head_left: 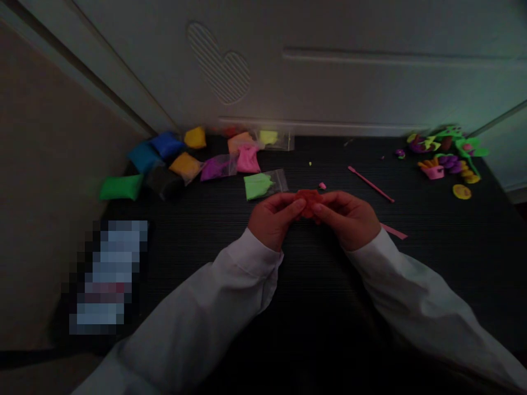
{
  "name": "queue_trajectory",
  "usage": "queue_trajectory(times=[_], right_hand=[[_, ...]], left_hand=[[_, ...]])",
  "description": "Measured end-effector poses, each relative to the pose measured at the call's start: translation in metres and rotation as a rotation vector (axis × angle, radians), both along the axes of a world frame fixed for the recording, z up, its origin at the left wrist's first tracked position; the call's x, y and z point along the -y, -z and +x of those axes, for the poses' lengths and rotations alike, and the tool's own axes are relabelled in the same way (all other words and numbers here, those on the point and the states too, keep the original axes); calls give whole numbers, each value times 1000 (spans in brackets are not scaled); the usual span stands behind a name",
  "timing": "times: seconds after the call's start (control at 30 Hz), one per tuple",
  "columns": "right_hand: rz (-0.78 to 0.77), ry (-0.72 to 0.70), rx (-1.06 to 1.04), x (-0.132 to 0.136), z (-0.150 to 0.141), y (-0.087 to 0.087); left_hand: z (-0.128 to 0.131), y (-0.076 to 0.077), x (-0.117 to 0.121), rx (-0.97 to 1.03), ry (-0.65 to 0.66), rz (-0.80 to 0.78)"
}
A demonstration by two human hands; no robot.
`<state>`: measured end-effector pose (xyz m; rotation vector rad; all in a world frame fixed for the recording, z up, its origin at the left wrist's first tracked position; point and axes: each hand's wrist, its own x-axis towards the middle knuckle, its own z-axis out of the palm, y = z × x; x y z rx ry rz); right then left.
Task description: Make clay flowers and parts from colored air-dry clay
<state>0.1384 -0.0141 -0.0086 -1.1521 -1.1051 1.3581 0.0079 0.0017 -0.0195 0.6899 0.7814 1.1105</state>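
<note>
Both of my hands meet over the middle of a dark table [313,307] and pinch a small lump of red clay [308,201] between them. My left hand [272,219] grips its left side with curled fingers. My right hand [349,218] grips its right side, thumb and fingers pressed on it. White sleeves cover both forearms. Just behind the clay lies a tiny pink scrap [322,186], and a green clay packet [258,185] sits to the left of it.
Several coloured clay packets [177,159] lie at the back left. A pink stick tool [370,184] and a pink strip [393,231] lie to the right. Finished clay figures [447,156] stand at the far right. A white cabinet front [288,66] rises behind the table.
</note>
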Motion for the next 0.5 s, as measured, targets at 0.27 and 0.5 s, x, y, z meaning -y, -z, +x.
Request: queue_trajectory(times=[0.27, 0.5], right_hand=[[-29, 112, -43, -3, 2, 4], [-99, 31, -113, -2, 1, 3]], left_hand=[[0, -2, 0, -47, 68, -43], [-5, 3, -4, -114, 80, -25]])
